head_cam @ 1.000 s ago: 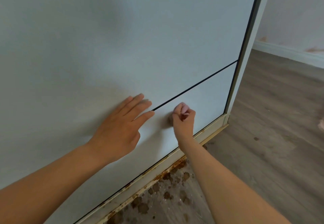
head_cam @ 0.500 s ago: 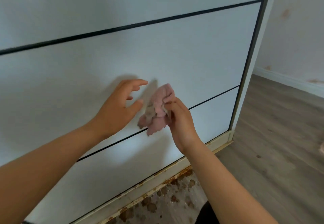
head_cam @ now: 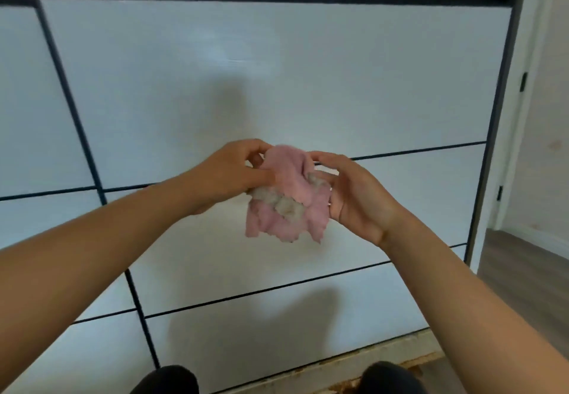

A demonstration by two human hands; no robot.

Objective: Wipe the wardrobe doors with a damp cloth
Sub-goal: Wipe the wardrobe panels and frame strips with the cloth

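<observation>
Pink cloth (head_cam: pixel 286 196) is bunched and held in the air between both hands, clear of the wardrobe doors (head_cam: pixel 277 70), in front of the middle panel. Left hand (head_cam: pixel 228 175) pinches its upper left edge; right hand (head_cam: pixel 354 199) cups and grips its right side. A greyish soiled patch shows. Likely step: refolding to a cleaner face. Next move calls for gathering the cloth into one palm and pressing it flat on an unwiped panel.
</observation>
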